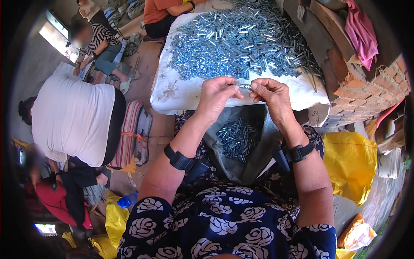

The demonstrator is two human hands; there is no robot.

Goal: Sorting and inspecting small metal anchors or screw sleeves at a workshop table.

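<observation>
Step in hand, as judged: a small metal part is being fitted or checked between the two hands, above the near edge of the work surface.

Left hand: raised, fingers curled together, thumb and forefinger pinched on the left end of the part. Right hand: raised opposite, fingertips closed on the right end. The part is thus held at both ends, roughly level, in the narrow gap between the hands. A black wrist device is worn on each forearm.

Look of the part: short, slim, cylindrical, bright silvery-blue plated metal. It appears to be a sleeve or pin of the same kind as the loose stock. Whether it is one piece or two being joined cannot be told; it is too small.

Stock: a large heap of like metal pieces is spread over a white cloth-covered board, just beyond the hands. A smaller lot of the same pieces lies in a grey bag in the lap, directly below the hands.

Next move, as judged: a fine pinch must be kept on both ends and the axis kept straight, since the part is slick and easily dropped; release would be called for over the grey bag, not over the heap, if the two lots are to be kept apart.

Surroundings: a brick wall at right, a yellow bag beside the right knee, other people seated at left.
</observation>
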